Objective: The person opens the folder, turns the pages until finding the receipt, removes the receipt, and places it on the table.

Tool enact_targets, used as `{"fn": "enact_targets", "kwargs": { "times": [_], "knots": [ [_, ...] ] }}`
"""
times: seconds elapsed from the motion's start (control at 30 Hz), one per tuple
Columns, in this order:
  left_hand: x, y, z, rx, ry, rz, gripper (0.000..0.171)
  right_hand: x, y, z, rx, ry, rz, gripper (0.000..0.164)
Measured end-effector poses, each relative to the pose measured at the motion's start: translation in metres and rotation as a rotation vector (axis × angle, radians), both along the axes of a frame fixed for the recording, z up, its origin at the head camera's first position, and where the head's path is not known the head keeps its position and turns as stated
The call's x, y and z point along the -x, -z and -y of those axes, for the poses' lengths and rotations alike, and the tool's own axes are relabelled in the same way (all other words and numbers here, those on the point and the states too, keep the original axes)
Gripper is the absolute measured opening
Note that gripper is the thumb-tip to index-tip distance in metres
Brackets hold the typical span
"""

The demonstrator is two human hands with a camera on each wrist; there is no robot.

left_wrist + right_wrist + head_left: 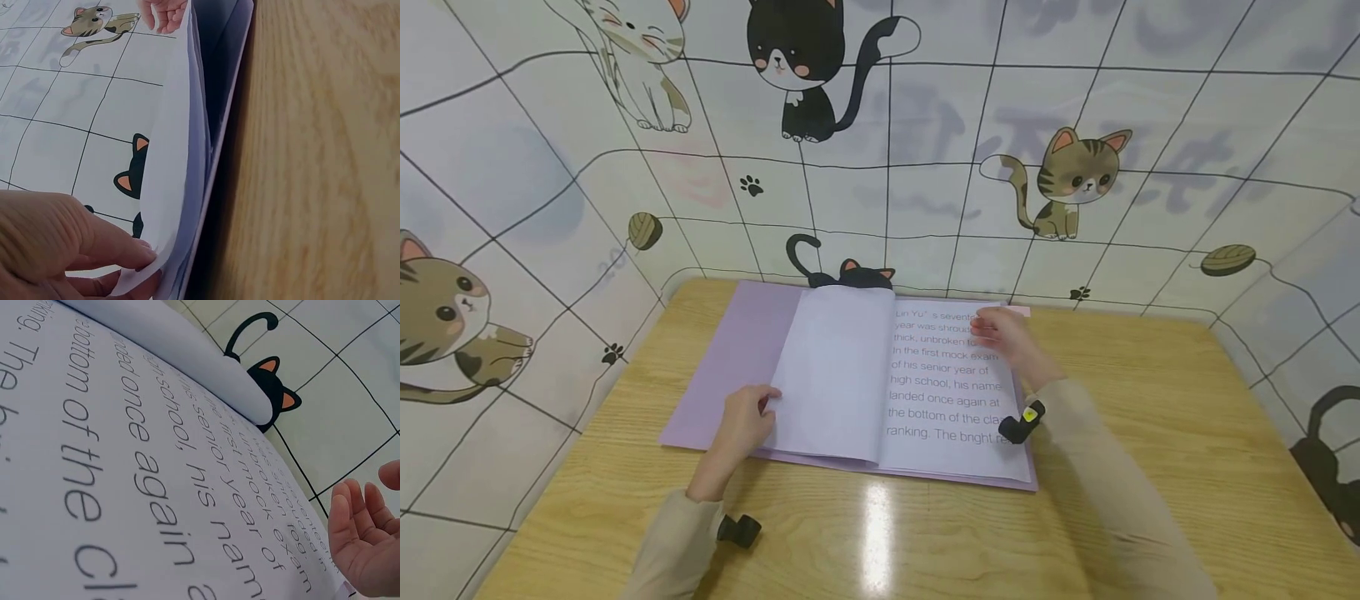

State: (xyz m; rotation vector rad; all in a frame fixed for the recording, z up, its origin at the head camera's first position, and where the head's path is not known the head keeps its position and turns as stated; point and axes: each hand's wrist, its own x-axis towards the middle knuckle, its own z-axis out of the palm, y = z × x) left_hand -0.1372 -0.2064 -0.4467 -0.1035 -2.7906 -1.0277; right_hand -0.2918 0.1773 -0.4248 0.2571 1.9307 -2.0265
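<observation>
Across the wooden surface (pixel 1150 417), near the patterned wall (pixel 940 117), a purple booklet (pixel 730 358) lies open. Its plain white left page (pixel 835 375) bulges toward the middle, while its right page (pixel 955 458) carries large printed English lines. At the outer edge of the left page, the left hand (pixel 747 421) has its grip on the paper, thumb and finger pinching it. By the upper right corner of the printed side, the right hand (pixel 1013 340) has its grip released, fingers loosely curved; whether it touches the paper, I cannot tell. Just beyond it, a pink tab (pixel 1020 311) shows. Beige sleeves (pixel 1120 492) cover both arms, with a black device (pixel 741 531) at each wrist. Behind, cartoon cats (pixel 1078 179) decorate the wall, one black cat (pixel 857 275) peeking above the booklet.
</observation>
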Motion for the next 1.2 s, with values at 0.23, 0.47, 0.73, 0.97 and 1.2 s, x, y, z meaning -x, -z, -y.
{"fn": "enact_targets", "kwargs": {
  "times": [0.23, 0.47, 0.73, 0.97, 1.2],
  "knots": [
    [0.003, 0.008, 0.001, 0.022, -0.019, 0.020, 0.023, 0.005, 0.005, -0.013, 0.011, 0.052, 0.006, 0.044],
    [0.004, 0.014, 0.002, 0.030, -0.021, 0.043, 0.021, 0.015, 0.012, -0.025, -0.070, 0.116, -0.009, 0.041],
    [0.005, 0.012, 0.002, 0.060, -0.022, 0.088, 0.022, 0.023, 0.006, -0.033, -0.195, 0.144, -0.039, 0.036],
    [0.006, 0.011, 0.002, 0.082, -0.033, 0.100, 0.019, 0.030, -0.007, -0.028, -0.243, 0.142, -0.009, 0.050],
    [0.006, 0.012, 0.004, 0.058, -0.027, 0.089, 0.020, 0.038, -0.009, -0.026, -0.318, 0.095, 0.005, 0.048]
  ]
}}
